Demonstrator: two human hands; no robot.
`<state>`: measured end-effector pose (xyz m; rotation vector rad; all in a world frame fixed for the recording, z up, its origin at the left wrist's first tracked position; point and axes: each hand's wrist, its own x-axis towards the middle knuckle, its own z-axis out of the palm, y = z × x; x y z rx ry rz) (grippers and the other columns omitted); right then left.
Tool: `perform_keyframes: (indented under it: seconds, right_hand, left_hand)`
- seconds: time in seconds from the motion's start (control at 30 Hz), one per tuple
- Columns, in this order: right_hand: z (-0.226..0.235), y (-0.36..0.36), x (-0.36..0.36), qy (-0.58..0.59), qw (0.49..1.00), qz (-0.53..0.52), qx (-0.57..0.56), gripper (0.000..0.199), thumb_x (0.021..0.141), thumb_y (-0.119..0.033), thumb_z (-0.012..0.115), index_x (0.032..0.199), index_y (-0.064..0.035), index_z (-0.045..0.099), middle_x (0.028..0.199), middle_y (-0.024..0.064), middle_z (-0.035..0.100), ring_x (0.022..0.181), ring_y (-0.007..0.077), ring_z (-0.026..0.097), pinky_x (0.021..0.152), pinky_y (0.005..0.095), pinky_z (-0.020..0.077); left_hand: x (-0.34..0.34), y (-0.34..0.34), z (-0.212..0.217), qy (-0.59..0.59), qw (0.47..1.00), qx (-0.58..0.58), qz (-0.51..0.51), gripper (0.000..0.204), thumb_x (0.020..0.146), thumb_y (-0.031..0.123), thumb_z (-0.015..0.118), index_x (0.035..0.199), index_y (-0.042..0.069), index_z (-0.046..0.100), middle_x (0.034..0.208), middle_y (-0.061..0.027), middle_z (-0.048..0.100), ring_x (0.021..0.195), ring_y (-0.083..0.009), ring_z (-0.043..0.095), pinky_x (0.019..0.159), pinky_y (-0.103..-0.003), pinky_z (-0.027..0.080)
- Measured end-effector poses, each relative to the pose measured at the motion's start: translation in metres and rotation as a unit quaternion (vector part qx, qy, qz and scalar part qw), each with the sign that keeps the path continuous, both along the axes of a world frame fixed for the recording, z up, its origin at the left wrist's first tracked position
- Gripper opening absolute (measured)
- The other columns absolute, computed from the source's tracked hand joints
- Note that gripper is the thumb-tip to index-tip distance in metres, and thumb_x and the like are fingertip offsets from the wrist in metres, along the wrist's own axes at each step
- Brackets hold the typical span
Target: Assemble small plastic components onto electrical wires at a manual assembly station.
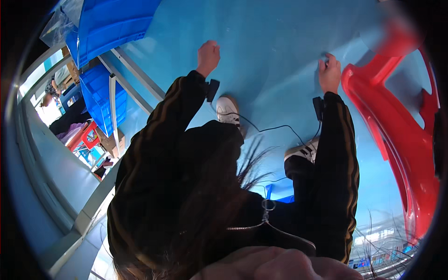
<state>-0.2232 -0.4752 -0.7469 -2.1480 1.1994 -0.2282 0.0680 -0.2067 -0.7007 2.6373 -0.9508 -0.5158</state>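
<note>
Both my hands are held out above the light blue floor (pixel 275 60), well apart. My left hand (pixel 208 57) is closed with its fingers curled in; whether anything small is inside is hidden. It is nearest to the blue plastic crates on the left. My right hand (pixel 330 74) has its fingers loosely bent, with a gap between thumb and forefinger and nothing plainly held. Close beside it on the right stands a glossy red plastic piece (pixel 392 112), shaped like a stool or chair with openings. Small black devices (pixel 212 90) sit at both wrists, joined by a thin black cable (pixel 273 128).
A large blue crate (pixel 116 28) and a lower blue crate (pixel 103 95) stand at the left by a grey metal frame (pixel 113 105). My white shoes (pixel 227 109) are on the floor below the hands. Another person (pixel 52 88) is farther off at the left, near boxes.
</note>
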Motion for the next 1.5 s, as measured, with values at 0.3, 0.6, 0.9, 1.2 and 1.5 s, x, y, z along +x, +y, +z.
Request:
perform_keyframes:
  seconds: [0.3, 0.6, 0.9, 1.2, 1.5]
  right_hand:
    - [0.004, 0.017, 0.010, 0.068, 0.994, 0.030, -0.077, 0.018, 0.089, -0.022, 0.059, 0.097, -0.0065, 0.056, 0.094, 0.0179, 0.055, 0.082, 0.0390, 0.059, 0.068, 0.0488, 0.0477]
    - [0.014, 0.029, 0.006, 0.134, 0.978, 0.085, -0.134, 0.006, 0.090, -0.012, 0.050, 0.088, -0.0061, 0.048, 0.087, 0.0138, 0.051, 0.076, 0.0335, 0.060, 0.058, 0.0443, 0.0514]
    - [0.008, -0.011, 0.059, 0.035, 0.995, -0.086, -0.029, 0.018, 0.089, -0.013, 0.056, 0.104, -0.0049, 0.051, 0.103, 0.0225, 0.056, 0.086, 0.0445, 0.059, 0.073, 0.0514, 0.0475]
    - [0.003, -0.015, 0.058, 0.073, 0.997, -0.009, 0.000, 0.022, 0.089, -0.013, 0.056, 0.109, -0.0088, 0.049, 0.099, 0.0220, 0.056, 0.087, 0.0455, 0.059, 0.075, 0.0521, 0.0479]
    - [0.009, -0.030, 0.058, 0.084, 0.993, 0.078, 0.016, 0.021, 0.090, -0.012, 0.052, 0.110, -0.0095, 0.046, 0.099, 0.0225, 0.055, 0.084, 0.0473, 0.059, 0.070, 0.0530, 0.0488]
  left_hand:
    - [0.028, -0.037, -0.058, -0.056, 0.990, -0.126, -0.001, 0.014, 0.080, 0.012, 0.069, 0.090, 0.007, 0.060, 0.079, -0.0102, 0.062, 0.080, -0.0331, 0.058, 0.070, -0.044, 0.047]
    - [0.019, -0.041, -0.062, -0.031, 0.997, -0.076, 0.014, 0.006, 0.086, 0.006, 0.056, 0.089, 0.006, 0.052, 0.088, -0.0172, 0.053, 0.084, -0.0377, 0.053, 0.069, -0.050, 0.042]
    - [-0.004, -0.109, -0.048, 0.019, 0.975, -0.212, -0.069, 0.028, 0.086, 0.003, 0.053, 0.113, 0.000, 0.048, 0.103, -0.0243, 0.054, 0.094, -0.0433, 0.054, 0.078, -0.050, 0.045]
    - [-0.016, -0.164, -0.035, 0.137, 0.976, -0.081, -0.147, 0.019, 0.087, 0.001, 0.053, 0.104, 0.001, 0.044, 0.100, -0.0237, 0.052, 0.093, -0.0445, 0.054, 0.075, -0.052, 0.044]
    - [-0.015, -0.166, -0.035, 0.126, 0.975, -0.069, -0.171, 0.020, 0.084, -0.004, 0.047, 0.102, 0.003, 0.043, 0.096, -0.0235, 0.050, 0.088, -0.0445, 0.055, 0.072, -0.052, 0.046]
